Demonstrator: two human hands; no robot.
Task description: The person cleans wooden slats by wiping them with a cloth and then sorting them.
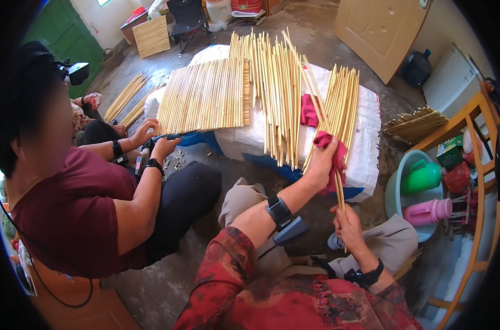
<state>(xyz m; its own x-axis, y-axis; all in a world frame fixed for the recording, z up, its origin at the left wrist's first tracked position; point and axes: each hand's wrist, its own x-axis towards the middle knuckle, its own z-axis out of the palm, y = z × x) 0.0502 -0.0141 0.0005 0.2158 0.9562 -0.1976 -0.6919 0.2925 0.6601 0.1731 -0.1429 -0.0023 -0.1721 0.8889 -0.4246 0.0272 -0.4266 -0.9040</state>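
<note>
My left hand is closed around a dark red cloth, which wraps a few long, thin reed sticks. Lower down, my right hand grips the same sticks near their bottom ends. They slant up and away over the low table, which is covered with white woven sheeting. Beneath their upper part lies a second red cloth piece. A bundle of loose sticks rests to the right, and a larger pile lies left of it.
At my left, a seated co-worker holds a dark-handled tool at the edge of a reed mat. A basin with a green jug and a pink jug stands right, beside a wooden frame. More sticks lie on the floor.
</note>
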